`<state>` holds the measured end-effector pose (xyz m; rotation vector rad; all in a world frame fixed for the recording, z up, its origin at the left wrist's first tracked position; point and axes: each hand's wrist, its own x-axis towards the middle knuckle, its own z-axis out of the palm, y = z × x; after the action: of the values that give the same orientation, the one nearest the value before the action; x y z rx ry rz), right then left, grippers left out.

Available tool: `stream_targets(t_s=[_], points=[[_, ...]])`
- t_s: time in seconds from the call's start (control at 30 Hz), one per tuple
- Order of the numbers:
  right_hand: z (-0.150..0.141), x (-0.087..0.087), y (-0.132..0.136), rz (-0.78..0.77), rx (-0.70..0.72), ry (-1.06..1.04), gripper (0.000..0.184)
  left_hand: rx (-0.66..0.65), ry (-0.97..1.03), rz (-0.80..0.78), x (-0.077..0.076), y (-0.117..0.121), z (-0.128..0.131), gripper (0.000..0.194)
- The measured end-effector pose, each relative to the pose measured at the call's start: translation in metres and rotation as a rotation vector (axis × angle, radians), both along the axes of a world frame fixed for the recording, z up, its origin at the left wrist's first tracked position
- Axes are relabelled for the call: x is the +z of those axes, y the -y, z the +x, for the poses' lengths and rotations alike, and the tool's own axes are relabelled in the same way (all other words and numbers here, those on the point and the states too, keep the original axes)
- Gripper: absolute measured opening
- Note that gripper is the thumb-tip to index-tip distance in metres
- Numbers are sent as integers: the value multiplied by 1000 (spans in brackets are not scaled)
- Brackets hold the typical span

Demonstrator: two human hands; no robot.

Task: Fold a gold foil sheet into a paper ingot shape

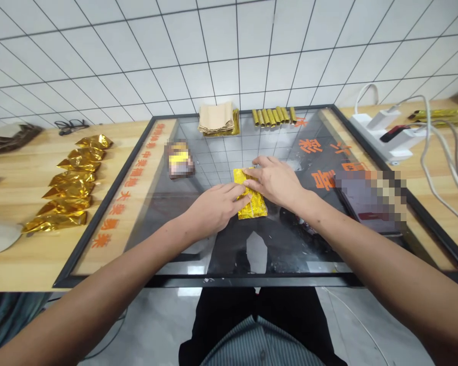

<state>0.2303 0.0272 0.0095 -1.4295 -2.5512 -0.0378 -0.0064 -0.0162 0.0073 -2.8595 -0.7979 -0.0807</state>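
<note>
A small sheet of gold foil paper (256, 206) lies flat on the dark glass panel, in front of my body. My left hand (220, 206) is at its left side, with the fingers bent together and pressed on the foil. From the right, my right hand (275, 178) grips the foil's upper part with thumb and forefinger, the other fingers curled above it. The fingertips meet near the middle of the sheet and partly cover it.
Behind the foil are a stack of brown paper (216, 117) with gold sheets under it, and a row of gold rolls (274, 117). Folded gold foil pieces (70, 185) line the left. At right lie a phone-like dark object (361, 201) and a power strip (381, 137) with cables.
</note>
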Motion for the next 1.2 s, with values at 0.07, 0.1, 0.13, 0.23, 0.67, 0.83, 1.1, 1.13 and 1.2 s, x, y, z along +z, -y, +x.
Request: stream_targets(t_s=[0.07,0.1,0.13,0.23,0.67,0.83,1.1,1.13,1.2], points=[[0,0,0,-13,0,-3,39,-16,5,-2,1,5,1,42],[0,0,-1,-16,-2,-6,40,-25,10,-4,1,8,1,41],[0,0,-1,-17,-2,-10,40,-34,17,-4,0,11,2,40],[0,-3,-3,-10,2,-22,42,-46,31,-2,-2,20,5,38],[0,-5,-2,2,-9,-24,41,-23,309,-169,-7,-1,-2,37],[0,-6,-2,-7,-14,-36,41,-30,232,-180,-5,-13,0,37],[3,-2,-2,-44,-1,-109,42,-19,170,-189,2,-15,-3,35],[3,-1,-3,-51,0,-118,43,-16,184,-194,2,-16,-4,35],[3,0,-4,-72,-8,-134,44,-36,213,-208,2,-20,-5,33]])
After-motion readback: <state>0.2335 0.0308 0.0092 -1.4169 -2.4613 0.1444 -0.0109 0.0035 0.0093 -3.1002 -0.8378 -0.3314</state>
